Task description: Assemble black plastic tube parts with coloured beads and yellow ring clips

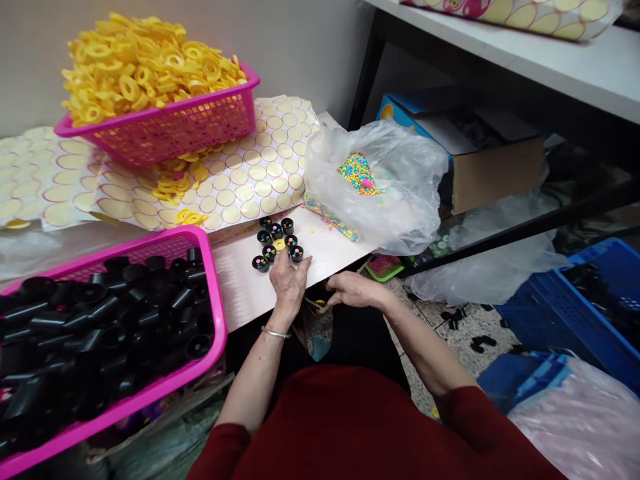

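My left hand [289, 283] reaches over the front edge of the white table. Its fingertips touch a yellow plastic ring [279, 245] lying among the black cups, and its thumb is apart near one of them. Several small round black cups [260, 263] stand in a cluster there, with coloured beads visible inside. Just off the table edge, above the lap, is my right hand [357, 291]. Its fingers are curled toward the left hand; what they hold, if anything, I cannot make out. A dark opening with a bit of yellow shows between the hands.
A pink basket [217, 300] of black cylinders stands at left; a pink basket [175, 127] heaped with yellow rings sits behind, on sticker sheets [245, 193]. A plastic bag [400, 193] of coloured beads lies at the table's right. Blue crates [540, 310] and a cardboard box [495, 177] stand rightward.
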A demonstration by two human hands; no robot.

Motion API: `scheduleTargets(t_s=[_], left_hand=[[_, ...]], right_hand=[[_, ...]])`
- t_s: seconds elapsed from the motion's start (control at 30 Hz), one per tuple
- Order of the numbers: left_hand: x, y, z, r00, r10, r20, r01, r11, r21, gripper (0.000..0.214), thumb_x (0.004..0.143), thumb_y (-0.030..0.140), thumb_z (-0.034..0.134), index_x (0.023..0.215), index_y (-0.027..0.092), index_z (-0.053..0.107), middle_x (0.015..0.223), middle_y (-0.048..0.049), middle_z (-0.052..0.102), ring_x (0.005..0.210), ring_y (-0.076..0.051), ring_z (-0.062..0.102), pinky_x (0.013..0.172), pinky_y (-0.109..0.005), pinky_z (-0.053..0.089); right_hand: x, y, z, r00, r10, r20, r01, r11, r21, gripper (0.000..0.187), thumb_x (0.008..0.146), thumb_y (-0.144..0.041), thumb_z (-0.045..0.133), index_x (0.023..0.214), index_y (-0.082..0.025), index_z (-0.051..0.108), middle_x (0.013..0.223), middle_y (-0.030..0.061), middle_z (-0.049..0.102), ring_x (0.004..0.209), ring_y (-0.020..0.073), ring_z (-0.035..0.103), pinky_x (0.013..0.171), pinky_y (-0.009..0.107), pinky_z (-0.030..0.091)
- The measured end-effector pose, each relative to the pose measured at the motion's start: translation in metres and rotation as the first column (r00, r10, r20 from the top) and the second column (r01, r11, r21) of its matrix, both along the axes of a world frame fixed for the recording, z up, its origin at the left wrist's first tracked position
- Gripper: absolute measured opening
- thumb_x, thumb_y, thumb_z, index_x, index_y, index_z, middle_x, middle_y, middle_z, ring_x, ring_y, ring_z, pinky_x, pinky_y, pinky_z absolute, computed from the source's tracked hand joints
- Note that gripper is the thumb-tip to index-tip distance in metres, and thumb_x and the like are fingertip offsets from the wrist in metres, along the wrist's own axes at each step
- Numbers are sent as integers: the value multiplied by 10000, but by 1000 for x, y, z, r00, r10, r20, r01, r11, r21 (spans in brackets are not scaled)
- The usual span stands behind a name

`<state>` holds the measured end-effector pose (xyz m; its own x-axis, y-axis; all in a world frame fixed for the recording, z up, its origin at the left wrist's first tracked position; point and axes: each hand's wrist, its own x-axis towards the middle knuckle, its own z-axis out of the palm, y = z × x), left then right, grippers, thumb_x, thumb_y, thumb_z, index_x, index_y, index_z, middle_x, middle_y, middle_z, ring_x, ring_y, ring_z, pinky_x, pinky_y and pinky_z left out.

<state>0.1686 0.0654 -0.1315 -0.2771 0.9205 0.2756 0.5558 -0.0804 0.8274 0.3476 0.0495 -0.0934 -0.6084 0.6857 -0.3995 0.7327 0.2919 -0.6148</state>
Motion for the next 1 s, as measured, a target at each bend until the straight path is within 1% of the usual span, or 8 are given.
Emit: scheduleTargets(t_s=[0.1, 0.23, 0.33, 0.43, 0.6, 0.77, 0.87, 1.0], left_hand=[[1, 4, 3, 999, 15, -43, -14, 1000, 16, 263, 730, 398, 683, 866, 174, 658, 741, -2, 556, 676, -149, 500, 662, -283, 408], [0, -1, 5, 1000, -21, -7, 21, 999, 29, 199, 709, 351, 670, 809, 179, 660, 682, 17, 534, 616, -128, 476, 628, -267, 401], [-4, -10, 4, 999, -30, 15, 30, 999, 31, 171, 677, 330, 669, 771, 189, 648, 649, 34, 514, 574, -113, 457, 600, -257, 398], [-9, -16, 2, 999, -24, 46, 24, 1000, 2, 166, 659, 319, 667, 766, 197, 636, 647, 46, 506, 546, -101, 445, 580, -251, 397], [-11, -16, 2, 995, 15, 96, -14, 1000, -5, 154, 637, 272, 651, 763, 187, 629, 630, 53, 485, 530, -93, 444, 570, -246, 398], [-10, -17, 4, 992, 52, 115, -55, 998, 28, 139, 625, 249, 631, 747, 183, 626, 603, 62, 471, 491, -80, 416, 562, -243, 397], [-11, -19, 4, 993, 41, 113, -44, 999, 27, 147, 630, 261, 628, 756, 186, 627, 608, 62, 473, 485, -78, 408, 547, -239, 397], [-14, -22, 3, 995, 42, 86, -44, 999, 19, 113, 652, 265, 627, 738, 194, 616, 602, 61, 467, 506, -86, 422, 557, -241, 400]], right_hand=[[8, 22, 15, 936, -160, -313, 172, 985, 13, 167, 842, -268, 551, 784, -145, 647, 612, -23, 557, 603, 114, 502, 607, 230, 379], [-2, 68, 15, 849, -347, -398, 472, 838, 275, 129, 776, -200, 534, 703, -146, 626, 708, 18, 576, 708, 141, 513, 702, 271, 388], [-21, 95, 5, 878, -263, -401, 414, 837, 358, 130, 738, -163, 516, 744, -146, 645, 808, 51, 601, 799, 171, 537, 764, 297, 404], [-41, 109, -5, 896, -180, -406, 342, 863, 371, 296, 663, -67, 451, 860, -132, 662, 881, 59, 612, 805, 163, 539, 752, 285, 412], [-56, 110, -8, 908, -231, -349, 351, 876, 332, 448, 580, -24, 429, 961, -122, 643, 936, 47, 616, 807, 154, 539, 706, 262, 403], [-60, 93, 2, 931, -246, -271, 320, 907, 274, 480, 628, -141, 581, 1107, -136, 601, 992, 35, 594, 803, 154, 532, 705, 264, 405], [-67, 85, 2, 919, -281, -276, 358, 889, 287, 429, 679, -312, 660, 1074, -152, 612, 1011, 37, 583, 821, 164, 538, 709, 274, 406], [-73, 89, -5, 916, -303, -262, 383, 853, 355, 288, 770, -296, 595, 1024, -163, 628, 995, 41, 591, 880, 183, 550, 742, 285, 400]])
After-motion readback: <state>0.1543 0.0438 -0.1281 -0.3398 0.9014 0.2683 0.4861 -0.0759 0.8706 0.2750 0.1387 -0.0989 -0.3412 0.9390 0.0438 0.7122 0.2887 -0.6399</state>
